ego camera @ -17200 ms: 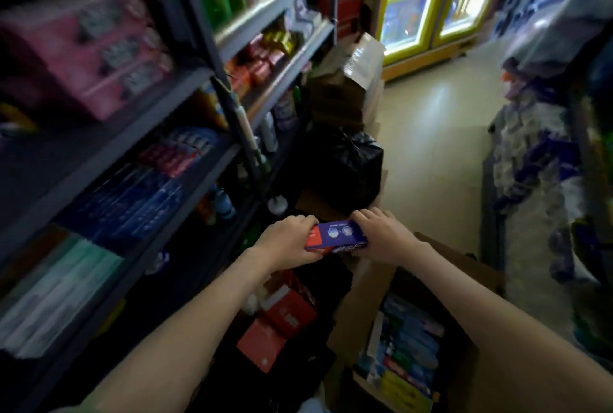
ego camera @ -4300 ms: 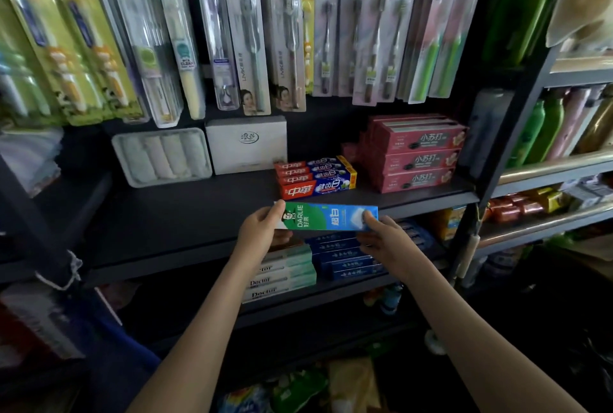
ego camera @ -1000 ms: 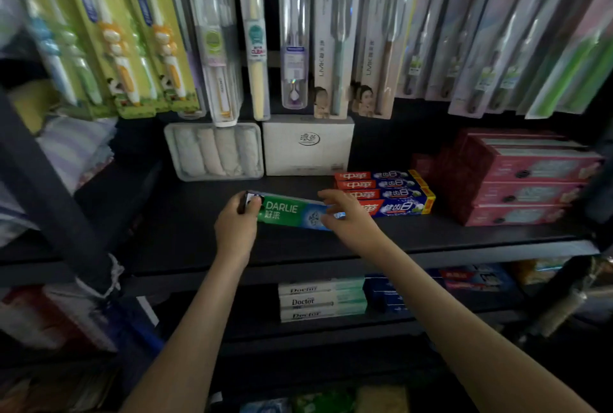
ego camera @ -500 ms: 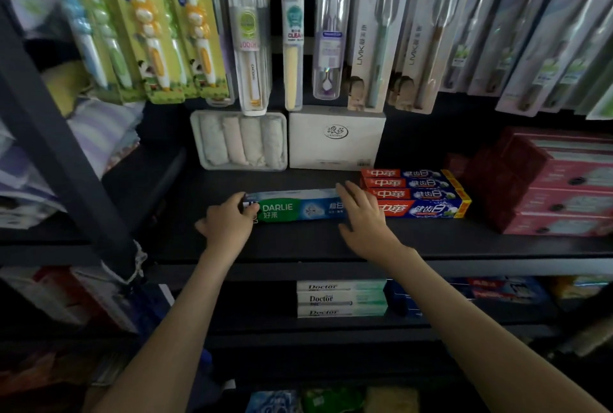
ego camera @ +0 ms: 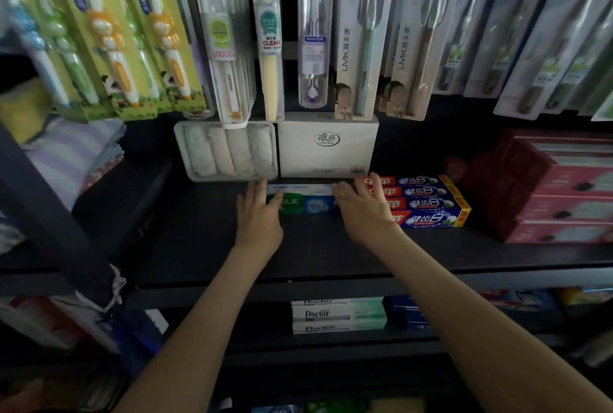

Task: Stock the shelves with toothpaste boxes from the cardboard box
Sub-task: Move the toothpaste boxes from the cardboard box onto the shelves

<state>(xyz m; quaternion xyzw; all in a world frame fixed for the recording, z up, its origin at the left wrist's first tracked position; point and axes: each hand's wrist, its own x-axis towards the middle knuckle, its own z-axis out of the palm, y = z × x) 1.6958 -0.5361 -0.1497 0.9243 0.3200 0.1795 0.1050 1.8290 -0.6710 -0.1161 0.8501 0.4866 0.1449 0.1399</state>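
Seen from the head camera, in the middle of the frame, the long green and white toothpaste box (ego camera: 308,205) lies flat on the dark shelf (ego camera: 199,246). It sits just in front of the white carton with a round logo (ego camera: 328,147) and right beside the pile of red and blue toothpaste boxes (ego camera: 428,203). The left hand (ego camera: 257,216) lies on its left end and the right hand (ego camera: 360,210) on its right end. Both have their fingers out flat, pressing and not gripping. I think a hard push could shove the white carton back. The right hand could also bump the pile crooked.
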